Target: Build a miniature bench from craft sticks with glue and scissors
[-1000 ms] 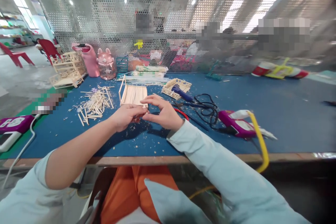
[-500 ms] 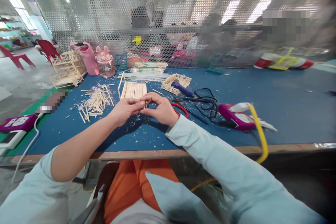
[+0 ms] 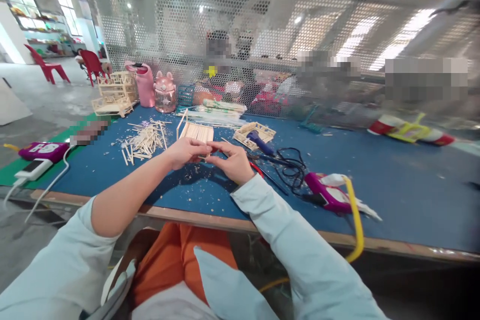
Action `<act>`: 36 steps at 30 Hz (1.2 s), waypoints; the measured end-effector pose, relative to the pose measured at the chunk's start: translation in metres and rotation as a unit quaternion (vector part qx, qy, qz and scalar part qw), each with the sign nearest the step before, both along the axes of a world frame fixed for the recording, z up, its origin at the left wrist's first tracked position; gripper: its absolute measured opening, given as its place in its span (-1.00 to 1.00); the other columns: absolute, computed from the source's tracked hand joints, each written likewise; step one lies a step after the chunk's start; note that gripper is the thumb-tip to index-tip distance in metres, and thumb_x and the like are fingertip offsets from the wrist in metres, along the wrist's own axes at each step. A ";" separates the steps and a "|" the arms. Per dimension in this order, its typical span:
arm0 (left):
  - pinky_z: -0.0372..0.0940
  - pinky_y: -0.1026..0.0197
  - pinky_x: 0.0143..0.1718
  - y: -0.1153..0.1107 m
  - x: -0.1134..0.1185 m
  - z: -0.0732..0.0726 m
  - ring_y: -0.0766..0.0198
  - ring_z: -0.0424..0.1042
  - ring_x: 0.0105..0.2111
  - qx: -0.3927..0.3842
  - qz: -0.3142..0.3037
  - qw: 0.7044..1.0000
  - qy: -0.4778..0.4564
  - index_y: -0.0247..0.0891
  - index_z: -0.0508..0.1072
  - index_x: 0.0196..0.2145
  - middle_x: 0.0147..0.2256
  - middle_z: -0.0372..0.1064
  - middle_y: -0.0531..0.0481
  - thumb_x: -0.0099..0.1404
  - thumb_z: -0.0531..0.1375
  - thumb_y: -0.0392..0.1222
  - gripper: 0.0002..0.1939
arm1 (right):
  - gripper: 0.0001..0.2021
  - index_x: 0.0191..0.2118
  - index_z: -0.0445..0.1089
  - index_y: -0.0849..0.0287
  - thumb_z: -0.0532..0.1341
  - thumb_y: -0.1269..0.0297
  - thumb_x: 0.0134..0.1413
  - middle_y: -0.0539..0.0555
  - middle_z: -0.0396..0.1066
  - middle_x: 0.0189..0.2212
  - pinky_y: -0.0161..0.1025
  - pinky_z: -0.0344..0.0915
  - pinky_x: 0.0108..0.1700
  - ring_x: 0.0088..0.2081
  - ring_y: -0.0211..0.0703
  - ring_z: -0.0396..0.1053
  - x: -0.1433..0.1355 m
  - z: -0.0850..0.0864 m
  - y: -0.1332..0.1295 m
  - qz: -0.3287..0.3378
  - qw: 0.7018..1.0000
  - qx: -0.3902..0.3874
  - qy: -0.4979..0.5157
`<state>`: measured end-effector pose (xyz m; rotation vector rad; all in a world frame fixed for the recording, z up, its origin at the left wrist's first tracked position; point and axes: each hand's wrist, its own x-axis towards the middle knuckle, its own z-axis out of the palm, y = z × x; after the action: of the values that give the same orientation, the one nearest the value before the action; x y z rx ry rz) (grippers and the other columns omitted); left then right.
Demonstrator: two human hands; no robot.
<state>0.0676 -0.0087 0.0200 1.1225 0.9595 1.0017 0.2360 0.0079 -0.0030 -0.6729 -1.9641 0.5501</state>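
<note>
A small panel of pale wooden sticks, with a thin upright stick frame at its left side, stands on the blue table in front of me. At its near right corner my left hand is closed, thumb and fingers pinched together. My right hand meets it there, its thumb and forefinger pinching the same corner. Fingers cover the exact spot they grip. To the left lies a pile of loose wooden sticks. A blue glue gun rests against a small stick-built tray behind my right hand.
Red-handled pliers and a black cable lie right of my hand. Further right is a purple power strip with a yellow cord. A stick-built model, pink bottle and jar stand by the perforated screen.
My view has shifted, so the table appears lower and further right on its left side. Both hands stay pinched together at the panel's near corner, with only slight finger movement.
</note>
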 end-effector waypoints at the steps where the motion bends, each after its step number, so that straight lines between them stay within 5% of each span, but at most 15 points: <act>1: 0.15 0.34 -0.49 -0.001 -0.002 -0.001 0.46 0.31 -0.56 -0.013 0.000 1.000 -0.004 -0.37 0.54 -0.47 -0.56 0.42 0.02 -0.13 0.41 -0.24 -0.77 | -0.69 -0.18 0.49 0.17 0.35 0.26 -0.14 0.08 0.52 -0.33 -0.18 0.32 -0.14 -0.28 -0.16 0.43 -0.001 0.000 0.000 0.001 1.000 0.013 -0.010; 7: 0.14 0.34 -0.49 -0.004 -0.005 -0.003 0.46 0.29 -0.59 -0.026 -0.016 0.999 -0.032 -0.39 0.52 -0.52 -0.63 0.36 0.08 -0.23 0.45 -0.29 -0.74 | -0.75 -0.21 0.50 0.13 0.31 0.21 -0.06 0.10 0.51 -0.30 -0.16 0.32 -0.12 -0.23 -0.13 0.42 -0.002 -0.002 0.001 -0.026 0.994 0.099 -0.037; 12: 0.15 0.34 -0.46 -0.004 -0.002 -0.008 0.47 0.29 -0.57 -0.008 -0.002 1.000 -0.017 -0.37 0.53 -0.50 -0.59 0.40 0.05 -0.12 0.41 -0.26 -0.81 | -0.76 -0.20 0.50 0.11 0.28 0.17 -0.02 0.12 0.48 -0.28 -0.13 0.31 -0.09 -0.19 -0.11 0.40 -0.003 -0.006 0.002 -0.061 0.987 0.137 -0.049; 16: 0.13 0.32 -0.46 -0.003 0.000 -0.010 0.46 0.28 -0.57 0.022 0.022 0.999 0.010 -0.36 0.55 -0.45 -0.54 0.43 0.02 -0.08 0.39 -0.23 -0.80 | -0.74 -0.18 0.47 0.09 0.26 0.14 -0.01 0.10 0.47 -0.26 -0.11 0.30 -0.09 -0.18 -0.11 0.39 -0.003 -0.008 0.003 -0.065 0.989 0.124 -0.053; 21: 0.10 0.32 -0.50 -0.003 0.000 -0.005 0.46 0.25 -0.58 0.030 0.046 0.998 0.012 -0.36 0.53 -0.48 -0.54 0.43 0.02 -0.14 0.40 -0.22 -0.77 | -0.47 -0.02 0.32 0.14 0.36 0.14 -0.18 0.08 0.44 -0.27 -0.18 0.32 -0.24 -0.31 -0.16 0.36 -0.003 -0.007 0.002 -0.078 0.993 0.083 -0.039; 29: 0.05 0.31 -0.53 -0.004 -0.002 -0.006 0.46 0.19 -0.60 0.080 0.038 0.993 0.072 -0.35 0.55 -0.44 -0.56 0.40 0.02 -0.09 0.36 -0.12 -0.74 | -0.78 -0.26 0.40 0.14 0.29 0.20 -0.07 0.07 0.43 -0.35 -0.20 0.27 -0.23 -0.30 -0.16 0.34 -0.006 -0.004 -0.002 -0.063 0.993 0.098 -0.033; 33: 0.05 0.30 -0.53 -0.004 -0.003 -0.006 0.47 0.16 -0.62 0.092 0.034 0.992 0.083 -0.34 0.55 -0.46 -0.59 0.38 0.05 -0.07 0.36 -0.17 -0.80 | -0.75 -0.26 0.38 0.13 0.29 0.15 -0.08 0.07 0.42 -0.34 -0.18 0.26 -0.21 -0.29 -0.15 0.33 -0.007 -0.004 -0.002 -0.063 0.994 0.077 -0.045; 36: 0.10 0.32 -0.51 -0.003 -0.004 -0.004 0.48 0.20 -0.61 0.070 0.048 0.995 0.051 -0.35 0.53 -0.45 -0.57 0.40 0.06 -0.04 0.35 -0.26 -0.85 | -0.54 -0.08 0.29 0.14 0.32 0.13 -0.15 0.07 0.40 -0.27 -0.21 0.26 -0.23 -0.30 -0.18 0.32 -0.001 0.002 -0.002 -0.060 0.996 0.044 -0.038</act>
<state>0.0638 -0.0120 0.0164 1.2635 1.0467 1.1108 0.2346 0.0063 -0.0008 -0.7606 -1.9906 0.3673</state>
